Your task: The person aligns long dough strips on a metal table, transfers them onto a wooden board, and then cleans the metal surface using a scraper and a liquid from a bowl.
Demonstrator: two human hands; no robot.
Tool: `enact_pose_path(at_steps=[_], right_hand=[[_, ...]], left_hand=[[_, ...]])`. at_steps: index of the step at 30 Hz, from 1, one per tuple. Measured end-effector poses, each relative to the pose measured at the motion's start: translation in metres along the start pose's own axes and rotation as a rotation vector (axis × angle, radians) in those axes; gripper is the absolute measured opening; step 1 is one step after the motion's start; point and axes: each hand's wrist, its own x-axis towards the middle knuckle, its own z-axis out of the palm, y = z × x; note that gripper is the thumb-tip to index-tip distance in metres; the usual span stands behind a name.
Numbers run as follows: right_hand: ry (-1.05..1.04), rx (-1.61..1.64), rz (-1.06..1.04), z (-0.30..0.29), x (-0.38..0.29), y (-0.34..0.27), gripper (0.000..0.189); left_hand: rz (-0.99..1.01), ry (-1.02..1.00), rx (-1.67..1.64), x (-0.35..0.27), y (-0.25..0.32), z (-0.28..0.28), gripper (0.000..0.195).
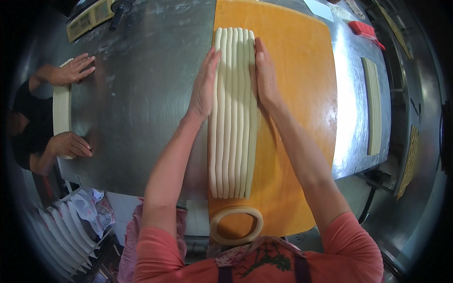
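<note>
Several long pale dough ropes [233, 116] lie side by side, touching, along the left part of an orange-brown board [297, 141]. My left hand [206, 83] rests flat along their left edge near the far end, fingers pointing away from me. Against the right edge, at about the same height, is my right hand [265, 72], its palm turned to the ropes. Neither hand is closed around anything. A ring of pale dough [259, 226] lies on the board close to my body.
A co-worker's hands [72, 72] are over another dough strip [62, 109] at the steel table's [141, 106] left end. At the right lie a ridged dough strip [373, 106], a red brush [362, 29] and a white scraper [318, 9]. A wooden frame [90, 19] stands far left.
</note>
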Motion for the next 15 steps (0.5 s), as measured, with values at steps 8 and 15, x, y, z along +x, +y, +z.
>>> enact_pose_path(at_steps=[8,15], right_hand=[[0.007,-0.056,0.027,0.002,-0.032,-0.011,0.063],[-0.006,-0.158,-0.006,0.008,-0.056,-0.020,0.061]], left_hand=[[0.062,-0.115,0.779,-0.028,0.003,0.013,0.056],[0.106,-0.081,0.836,-0.032,0.002,0.019,0.064]])
